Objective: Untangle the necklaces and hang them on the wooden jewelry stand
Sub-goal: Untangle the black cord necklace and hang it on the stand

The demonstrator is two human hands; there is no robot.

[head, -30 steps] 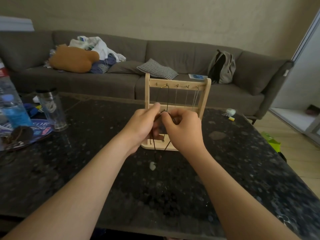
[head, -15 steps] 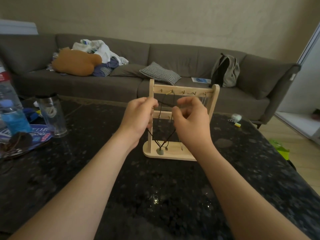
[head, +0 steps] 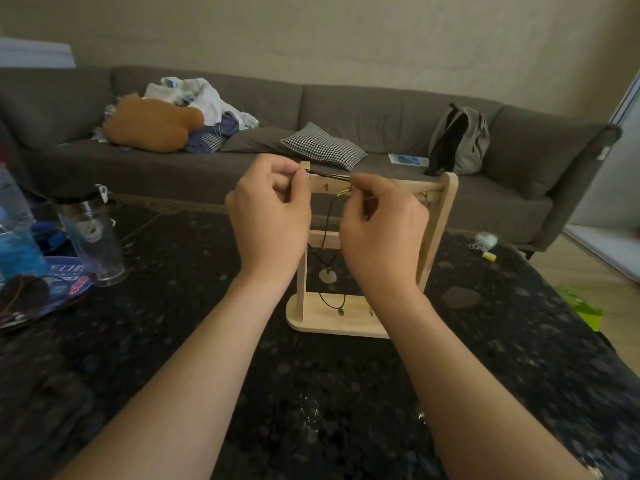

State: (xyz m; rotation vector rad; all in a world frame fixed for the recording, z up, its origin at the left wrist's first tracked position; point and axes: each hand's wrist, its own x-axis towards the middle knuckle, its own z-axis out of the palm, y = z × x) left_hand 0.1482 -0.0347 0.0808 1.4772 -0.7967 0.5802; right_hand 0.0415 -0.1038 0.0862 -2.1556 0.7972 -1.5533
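fingertips (head: 293, 174) of the left hand (head: 270, 223) are pinched together on the black cord necklace (head: 329, 177), right at the left end of the top bar of the wooden jewelry stand (head: 438, 237). on the right hand (head: 381, 233), thumb and forefinger are closed on the same cord, just beside a small gold fitting (head: 343, 194), with the other fingers curled in. between the two pinches the cord is pulled into a short straight run, lying left to right along the top bar. from there its loop drops in front of the frame, long axis vertical, narrowing to a v with one pale pendant (head: 328, 275) at the bottom, pointing down at the base. a second black cord hangs lower, its small dark pendant (head: 341, 311) down at the base. so that's two cords and two pendants counted; anything further right is hidden behind the right hand. the one stand is upright, mid-table, on the dark speckled table (head: 173, 341). left of it are one clear tumbler (head: 91, 237) and one blue bottle (head: 17, 247). far behind is a grey sofa (head: 363, 112) with one checked cushion (head: 323, 147) and one backpack (head: 457, 140).
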